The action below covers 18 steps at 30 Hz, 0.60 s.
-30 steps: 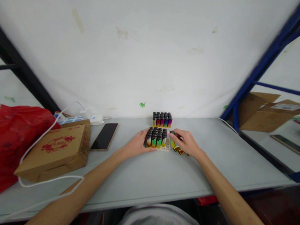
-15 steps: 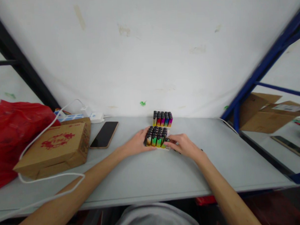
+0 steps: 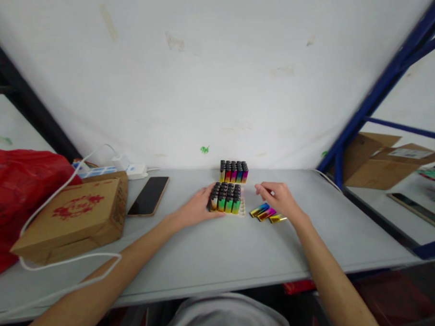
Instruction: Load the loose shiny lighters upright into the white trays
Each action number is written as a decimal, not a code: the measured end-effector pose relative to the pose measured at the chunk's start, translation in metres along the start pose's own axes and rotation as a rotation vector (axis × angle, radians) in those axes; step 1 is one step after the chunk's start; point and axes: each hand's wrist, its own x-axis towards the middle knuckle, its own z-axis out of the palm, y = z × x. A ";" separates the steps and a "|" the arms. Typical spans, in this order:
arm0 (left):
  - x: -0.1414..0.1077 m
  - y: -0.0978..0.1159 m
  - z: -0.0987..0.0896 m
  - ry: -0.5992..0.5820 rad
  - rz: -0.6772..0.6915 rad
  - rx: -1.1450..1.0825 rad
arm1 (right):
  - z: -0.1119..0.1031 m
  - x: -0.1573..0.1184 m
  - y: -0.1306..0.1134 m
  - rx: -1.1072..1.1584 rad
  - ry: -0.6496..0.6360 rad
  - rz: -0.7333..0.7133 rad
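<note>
My left hand (image 3: 198,205) is wrapped round the left side of a white tray (image 3: 242,208) packed with upright black-topped lighters (image 3: 225,201). Their bodies are orange, green and yellow. A strip of bare holes shows at the tray's right end. To the right of the tray, my right hand (image 3: 279,198) hovers with its fingers curled inward; I cannot make out anything in them. Beneath and in front of it lie loose shiny lighters (image 3: 266,214) in blue, magenta and gold, partly covered by the hand. Behind the tray stands a second block of upright lighters (image 3: 234,172).
A phone (image 3: 149,196) lies on the grey table (image 3: 207,259) at left, beside a cardboard box (image 3: 71,212) and a red bag (image 3: 27,185). A white cable (image 3: 73,257) crosses my left forearm. An open carton (image 3: 379,160) sits beyond the blue frame (image 3: 359,108) at right.
My right hand has moved off the front right lighter in the tray, away to the right. The tray's bare holes and the loose lighters have come into view. My left hand keeps its hold.
</note>
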 end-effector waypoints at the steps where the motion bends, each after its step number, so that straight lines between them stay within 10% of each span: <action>1: 0.000 0.000 0.000 0.000 0.002 0.001 | -0.006 -0.001 0.007 -0.016 -0.001 0.012; 8: 0.000 0.001 -0.001 -0.010 0.001 0.010 | -0.025 -0.011 0.052 0.123 -0.208 0.142; 18: -0.001 0.001 -0.001 -0.006 0.010 0.008 | -0.021 -0.009 0.051 0.161 -0.309 0.140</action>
